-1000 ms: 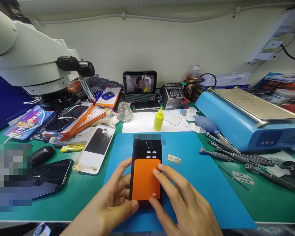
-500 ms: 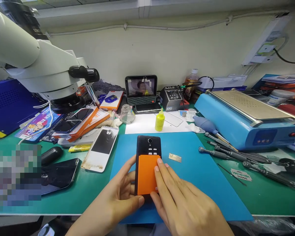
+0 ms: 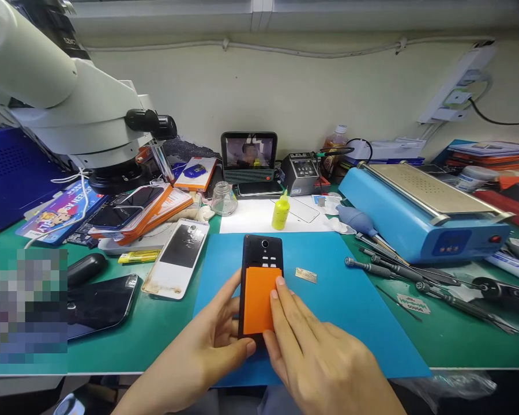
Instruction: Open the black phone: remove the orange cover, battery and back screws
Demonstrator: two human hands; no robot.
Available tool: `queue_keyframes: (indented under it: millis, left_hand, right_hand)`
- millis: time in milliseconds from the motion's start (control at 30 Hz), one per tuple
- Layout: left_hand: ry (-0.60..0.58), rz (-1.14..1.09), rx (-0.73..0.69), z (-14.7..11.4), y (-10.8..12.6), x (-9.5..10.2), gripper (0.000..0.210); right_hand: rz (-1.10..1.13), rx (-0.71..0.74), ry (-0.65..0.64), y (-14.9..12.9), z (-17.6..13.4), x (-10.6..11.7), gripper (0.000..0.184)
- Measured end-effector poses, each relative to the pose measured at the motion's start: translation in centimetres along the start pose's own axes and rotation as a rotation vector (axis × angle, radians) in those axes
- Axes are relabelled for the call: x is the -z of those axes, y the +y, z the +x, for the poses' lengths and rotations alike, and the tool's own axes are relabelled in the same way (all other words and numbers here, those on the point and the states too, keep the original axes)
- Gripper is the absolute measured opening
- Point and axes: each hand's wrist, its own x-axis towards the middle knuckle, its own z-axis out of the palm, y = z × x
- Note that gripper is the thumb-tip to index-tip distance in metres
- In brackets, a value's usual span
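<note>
A black smartphone (image 3: 251,249) with its back cover off is held upright over the blue mat (image 3: 328,311), its camera end pointing away from me. An orange phone battery (image 3: 258,300) fills its lower part. My left hand (image 3: 207,334) is closed round the phone's left side, fingers behind and thumb at the bottom edge. The straight fingers of my right hand (image 3: 315,346) lie pressed together on the battery's right side, thumb by the lower right corner. The phone's right edge is hidden under them. Right of the phone lies a small metal plate (image 3: 306,275).
On the left are a white phone (image 3: 173,265), a dark phone (image 3: 104,305) and a microscope (image 3: 104,121). A yellow-green bottle (image 3: 281,212) and a glass jar (image 3: 224,199) stand behind. Screwdrivers (image 3: 384,271), a razor blade (image 3: 413,304) and a blue heating machine (image 3: 415,213) are on the right.
The camera view has shifted slightly. Both hands keep their places on the phone, and the battery stays in it; the right fingers have barely moved.
</note>
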Motion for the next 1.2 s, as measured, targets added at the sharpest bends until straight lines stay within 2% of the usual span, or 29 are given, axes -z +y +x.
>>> queue_keyframes:
  millis: [67,200,267,367,633,900,1100,1200]
  left_hand:
    - [0.015,0.000,0.005,0.0,0.0,-0.1,0.095]
    - [0.069,0.019,0.019,-0.2,0.0,-0.1,0.096]
    - [0.081,0.042,0.022,-0.3,-0.1,-0.1,0.097]
    - [0.074,0.060,0.024,-0.4,-0.2,0.0,0.098]
    - [0.036,0.048,0.023,-0.3,0.1,-0.1,0.092]
    - [0.081,0.050,0.045,-0.5,0.1,-0.1,0.100]
    - [0.069,0.060,0.023,-0.6,-0.3,0.3,0.110]
    - [0.062,0.072,0.038,-0.6,-0.1,0.2,0.109]
  right_hand:
    - [0.096,-0.034,-0.004,0.5,0.0,0.1,0.034]
    - [0.400,-0.241,0.025,1.7,1.0,-0.1,0.030]
    - [0.463,-0.323,0.032,1.8,1.8,-0.5,0.026]
    - [0.527,-0.373,0.023,1.3,2.7,-1.3,0.023]
    - [0.599,-0.444,0.007,0.4,3.9,-2.3,0.023]
    - [0.559,-0.433,-0.054,0.6,5.0,-2.4,0.026]
    - [0.542,-0.425,-0.093,0.5,6.1,-2.2,0.026]
    - [0.557,-0.427,-0.089,0.7,6.5,-1.9,0.026]
